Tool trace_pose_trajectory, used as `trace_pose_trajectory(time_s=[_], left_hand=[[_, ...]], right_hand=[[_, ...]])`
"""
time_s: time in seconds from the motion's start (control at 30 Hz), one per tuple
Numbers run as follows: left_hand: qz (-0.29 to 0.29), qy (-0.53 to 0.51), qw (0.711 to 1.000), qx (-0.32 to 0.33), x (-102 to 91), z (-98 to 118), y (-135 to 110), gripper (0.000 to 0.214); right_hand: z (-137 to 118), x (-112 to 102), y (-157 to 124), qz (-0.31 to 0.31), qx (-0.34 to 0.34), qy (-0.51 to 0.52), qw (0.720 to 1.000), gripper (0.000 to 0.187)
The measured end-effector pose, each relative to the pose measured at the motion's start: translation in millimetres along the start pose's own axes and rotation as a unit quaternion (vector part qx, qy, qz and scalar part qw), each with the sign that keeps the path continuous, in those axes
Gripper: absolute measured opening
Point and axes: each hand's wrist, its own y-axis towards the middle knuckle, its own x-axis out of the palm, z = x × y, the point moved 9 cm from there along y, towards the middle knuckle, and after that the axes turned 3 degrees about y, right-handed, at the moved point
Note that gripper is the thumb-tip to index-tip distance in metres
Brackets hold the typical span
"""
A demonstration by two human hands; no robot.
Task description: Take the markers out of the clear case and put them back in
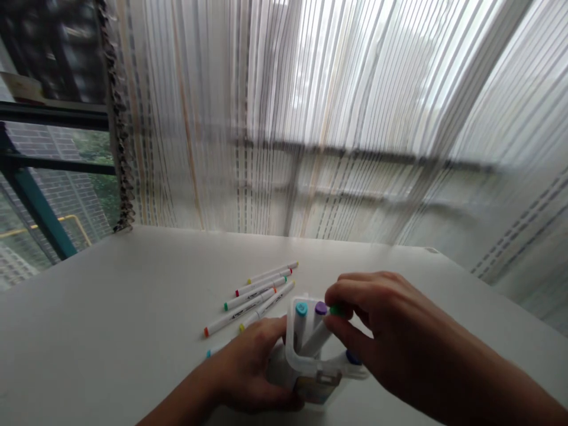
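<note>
A clear plastic marker case [310,370] stands upright on the white table [133,307], with three white markers showing in it: a cyan-capped one [301,309], a purple-capped one [320,308] and a blue-capped one low at the right [352,358]. My left hand [248,370] is wrapped round the case's left side and steadies it. My right hand [381,331] pinches a green-capped marker [336,310] at the case's top rim. Several white markers with coloured caps [257,296] lie loose on the table just beyond the case.
A sheer striped curtain [332,118] hangs along the table's far edge. At the left, an uncovered window [48,177] looks out on buildings. One more marker end [209,353] peeks out left of my left hand.
</note>
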Motion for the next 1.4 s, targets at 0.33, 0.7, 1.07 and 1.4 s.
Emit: trace_pose_trajectory(time_s=[0.33, 0.7, 1.07, 1.4], left_hand=[[-0.003, 0.011, 1.000, -0.005, -0.4, -1.2, 0.2, 0.040], [0.000, 0.006, 1.000, 0.011, -0.4, 1.8, -0.1, 0.044], [-0.001, 0.010, 1.000, 0.000, -1.3, 1.3, -0.9, 0.039], [-0.022, 0.007, 1.000, -0.022, 5.5, -5.9, -1.1, 0.045]], right_hand=[[7.6, -7.2, 7.5, 0.002, 0.008, -0.045, 0.999, 0.018], [8.9, 8.4, 11.5, 0.002, 0.044, -0.001, 0.999, 0.011], [15.3, -4.4, -7.0, 0.116, 0.019, 0.089, 0.989, 0.009], [91.7, 40.4, -33.5, 0.311, 0.091, 0.250, 0.912, 0.024]])
